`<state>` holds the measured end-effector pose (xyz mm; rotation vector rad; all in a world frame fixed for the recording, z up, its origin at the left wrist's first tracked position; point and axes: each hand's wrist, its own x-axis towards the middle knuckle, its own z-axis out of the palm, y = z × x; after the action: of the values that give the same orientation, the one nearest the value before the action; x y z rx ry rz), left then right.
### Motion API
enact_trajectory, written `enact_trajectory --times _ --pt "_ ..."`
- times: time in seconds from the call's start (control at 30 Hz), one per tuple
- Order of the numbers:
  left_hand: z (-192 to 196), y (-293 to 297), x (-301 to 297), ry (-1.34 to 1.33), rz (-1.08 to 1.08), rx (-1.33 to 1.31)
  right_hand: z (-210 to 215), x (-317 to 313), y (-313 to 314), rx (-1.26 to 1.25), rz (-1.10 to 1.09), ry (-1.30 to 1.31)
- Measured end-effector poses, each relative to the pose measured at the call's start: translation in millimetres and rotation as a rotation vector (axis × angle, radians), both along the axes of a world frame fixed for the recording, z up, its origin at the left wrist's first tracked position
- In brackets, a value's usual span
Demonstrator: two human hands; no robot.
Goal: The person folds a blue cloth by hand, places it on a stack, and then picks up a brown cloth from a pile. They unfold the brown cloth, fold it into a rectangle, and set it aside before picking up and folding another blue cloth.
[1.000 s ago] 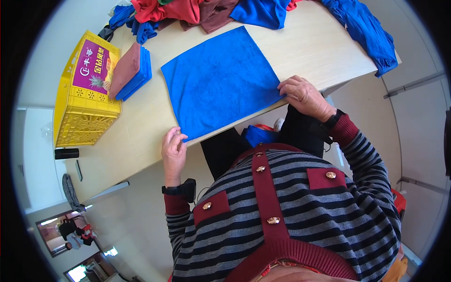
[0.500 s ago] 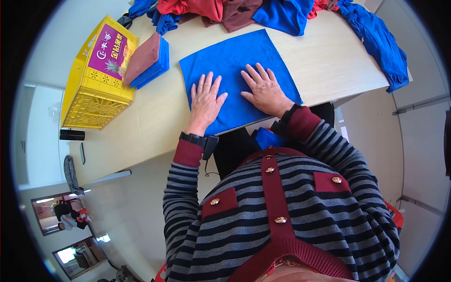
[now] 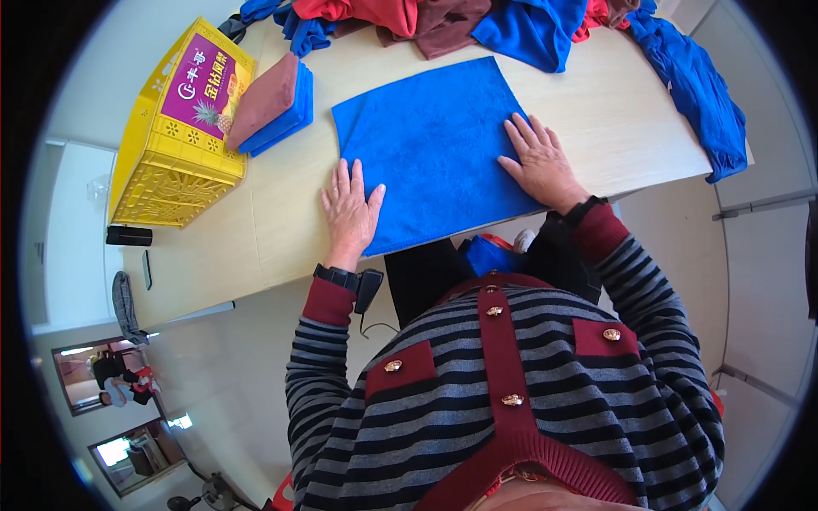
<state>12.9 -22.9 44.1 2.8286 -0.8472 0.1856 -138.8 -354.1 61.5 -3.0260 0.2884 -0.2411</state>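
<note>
A square blue cloth (image 3: 434, 153) lies spread flat at the near edge of the table, its surface mostly smooth. My left hand (image 3: 351, 211) rests palm down on its left edge, fingers stretched and somewhat apart. On the opposite side, my right hand (image 3: 544, 163) lies flat over the right edge, fingers pointing up and to the left. Neither hand grips anything. Left of the cloth is a stack of folded cloths (image 3: 271, 102), brown on top and blue beneath, leaning against a yellow crate.
The yellow plastic crate (image 3: 179, 183) stands on the table's (image 3: 281, 213) left side. Along the far edge lie heaped red, brown and blue cloths (image 3: 443, 25), with a blue bundle (image 3: 694, 94) hanging toward the right edge. A black object (image 3: 129, 236) sits near the crate.
My hands have moved apart, from the middle of the cloth out to its left and right edges. The cloth looks flatter.
</note>
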Motion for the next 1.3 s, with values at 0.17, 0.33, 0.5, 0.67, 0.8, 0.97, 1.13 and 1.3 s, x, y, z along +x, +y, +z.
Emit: enact_trajectory --times 0.17,0.33,0.5,0.67,0.8,0.97,1.13,1.3 --pt "33 0 8 0.154 0.065 0.087 42 15 -32 -0.009 -0.015 0.268" --pt "26 -52 50 -0.034 -0.124 0.014 23 86 5 0.059 0.163 0.006" --pt "0 -105 90 -0.057 -0.262 -0.045 -3 152 51 0.090 0.192 -0.098" --pt "-9 -104 103 -0.049 -0.134 -0.016 -14 169 40 0.025 0.122 -0.129" --pt "-7 -89 118 -0.045 0.002 -0.024 -7 176 12 0.015 0.038 -0.108" --pt "-8 -88 123 -0.053 0.077 -0.069 -9 175 -18 -0.026 -0.086 -0.106" --pt "-9 -82 125 -0.039 0.151 -0.053 -11 169 -30 -0.014 -0.149 -0.089" --pt "-7 -78 123 -0.026 0.184 -0.041 -15 154 -43 -0.009 -0.204 -0.108"
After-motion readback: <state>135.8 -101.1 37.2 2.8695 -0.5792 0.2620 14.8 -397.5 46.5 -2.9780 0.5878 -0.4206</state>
